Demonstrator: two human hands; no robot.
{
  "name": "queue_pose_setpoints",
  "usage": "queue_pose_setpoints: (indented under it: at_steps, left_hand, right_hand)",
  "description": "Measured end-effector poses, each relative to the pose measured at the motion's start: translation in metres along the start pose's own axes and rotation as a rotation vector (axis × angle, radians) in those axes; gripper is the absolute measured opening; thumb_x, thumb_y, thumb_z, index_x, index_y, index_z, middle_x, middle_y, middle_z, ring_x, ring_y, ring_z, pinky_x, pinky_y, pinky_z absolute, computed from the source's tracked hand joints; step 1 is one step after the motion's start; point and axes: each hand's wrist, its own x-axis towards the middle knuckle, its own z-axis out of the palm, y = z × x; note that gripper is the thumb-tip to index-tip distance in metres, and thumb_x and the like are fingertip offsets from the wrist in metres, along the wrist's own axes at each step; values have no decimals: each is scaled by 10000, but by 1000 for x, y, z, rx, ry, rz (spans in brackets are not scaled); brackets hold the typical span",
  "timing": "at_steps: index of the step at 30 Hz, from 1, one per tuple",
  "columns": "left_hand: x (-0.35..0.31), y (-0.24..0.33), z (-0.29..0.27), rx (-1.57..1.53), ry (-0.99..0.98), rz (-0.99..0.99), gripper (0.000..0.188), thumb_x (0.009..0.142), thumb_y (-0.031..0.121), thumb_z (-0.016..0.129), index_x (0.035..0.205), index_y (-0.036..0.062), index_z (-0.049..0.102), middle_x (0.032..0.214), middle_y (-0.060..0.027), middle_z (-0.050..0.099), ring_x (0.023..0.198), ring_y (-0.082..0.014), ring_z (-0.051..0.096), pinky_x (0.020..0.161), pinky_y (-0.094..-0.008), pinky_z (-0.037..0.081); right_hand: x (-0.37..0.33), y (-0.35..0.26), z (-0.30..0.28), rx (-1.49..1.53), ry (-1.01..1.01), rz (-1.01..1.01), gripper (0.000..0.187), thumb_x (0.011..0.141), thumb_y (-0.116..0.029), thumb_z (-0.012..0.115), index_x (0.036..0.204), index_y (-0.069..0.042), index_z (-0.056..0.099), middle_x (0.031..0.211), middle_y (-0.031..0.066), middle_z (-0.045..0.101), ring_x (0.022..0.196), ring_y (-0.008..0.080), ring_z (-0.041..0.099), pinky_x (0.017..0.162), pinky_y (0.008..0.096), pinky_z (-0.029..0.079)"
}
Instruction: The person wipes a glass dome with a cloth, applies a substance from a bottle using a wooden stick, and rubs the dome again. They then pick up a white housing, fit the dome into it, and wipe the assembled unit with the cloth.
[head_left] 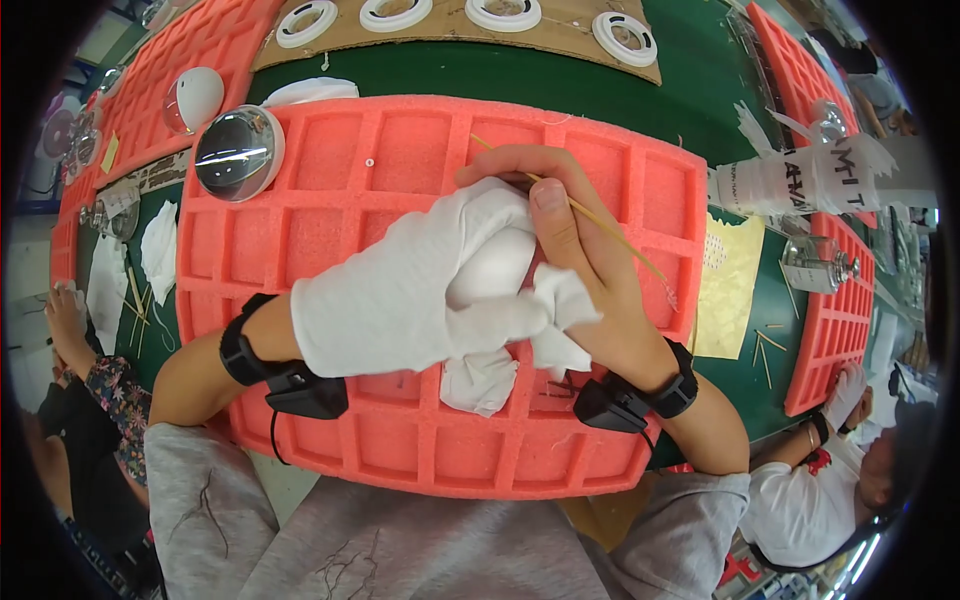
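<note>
My left hand, in a white glove, is closed round a smooth white dome-like piece, whose far side is hidden by the glove. My bare right hand meets it from the right. A thin wooden stick lies between its thumb and fingers, slanting down to a frayed, pale end. White cloth hangs between the two hands by the right palm; which fingers grip it I cannot tell. Under both hands lies a pink foam tray with square pockets. A crumpled white cloth rests on it below the hands.
A clear-topped round dome sits at the tray's upper left corner. White rings lie on cardboard at the back. On the right are a wrapped roll, yellow paper and loose sticks. Other people work at both sides.
</note>
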Motion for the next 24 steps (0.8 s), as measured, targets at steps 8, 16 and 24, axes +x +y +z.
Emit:
queue_pose_setpoints:
  at_steps: [8,16,24]
  left_hand:
    - [-1,-10,-1,290,51,381,560,873,167,758,1316,21,449,1130,-144,594,994,-256,647,833,-381,537]
    - [5,8,-6,-7,-78,-76,561,881,219,743,1315,18,448,1134,-157,590,1042,-285,633,887,-408,521]
    - [2,-18,-14,244,-72,337,623,854,235,744,1353,36,428,1196,-175,585,1098,-307,621,925,-411,521]
  right_hand:
    - [1,0,4,-64,-7,-31,407,1123,-286,288,1271,9,525,1210,117,616,1151,178,565,1016,317,453]
    - [-1,-5,5,28,38,43,364,1124,-276,300,1255,-33,538,1089,64,596,977,113,561,886,260,469]
    - [0,-5,4,-18,18,74,404,1117,-304,307,1252,-2,538,1205,132,623,1127,196,585,1002,331,462]
